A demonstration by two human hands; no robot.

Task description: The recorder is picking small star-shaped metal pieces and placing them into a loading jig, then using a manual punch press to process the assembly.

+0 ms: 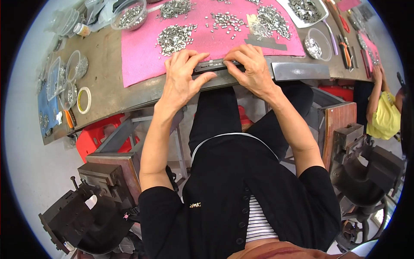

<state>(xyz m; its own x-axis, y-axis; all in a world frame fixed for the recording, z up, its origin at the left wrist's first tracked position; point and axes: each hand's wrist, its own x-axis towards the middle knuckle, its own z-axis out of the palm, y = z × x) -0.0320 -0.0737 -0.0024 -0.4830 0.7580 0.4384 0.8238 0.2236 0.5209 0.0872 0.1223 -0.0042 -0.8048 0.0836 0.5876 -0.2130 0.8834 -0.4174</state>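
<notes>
My left hand is at the left end of a narrow dark metal bar on the table's front edge. Its thumb and forefinger are stretched apart on either side of the bar. Small silvery pieces lie in a row along the bar. My right hand is over the bar's right end, thumb and forefinger drawn together; whatever is between the tips is too small to make out. Beyond the hands, heaps of small shiny metal parts rest on a pink mat.
A flat grey metal plate lies to the right. Beside the mat stand a clear tub, a white tray and orange-handled pliers. Tubs and a tape roll are at left. A co-worker in a yellow top sits at far right.
</notes>
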